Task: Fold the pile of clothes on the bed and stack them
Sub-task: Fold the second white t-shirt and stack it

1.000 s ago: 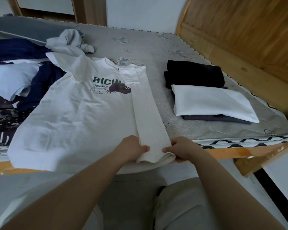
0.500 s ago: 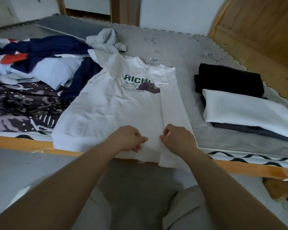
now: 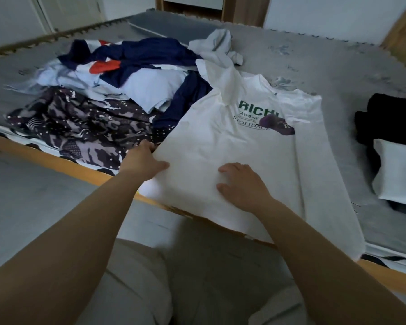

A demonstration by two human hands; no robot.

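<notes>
Head view: white printed T-shirt (image 3: 220, 146) as landmark, lying flat on the bed (image 3: 326, 73), right side folded inward, hem over the bed's near edge.
Left hand (image 3: 142, 161): at the shirt's left edge, fingers curled round the fabric.
Right hand (image 3: 243, 184): flat on the shirt's lower middle, fingers loosely spread.
Unfolded clothes pile (image 3: 108, 95): left of the shirt.
Folded stack (image 3: 394, 170): right of the shirt.

Dim, soft indoor light with a cool cast.
You get wide-angle bending along the bed (image 3: 338, 73) edges, slight motion blur throughout, faint shadows, and a pale glow on the white shirt (image 3: 220, 141).
</notes>
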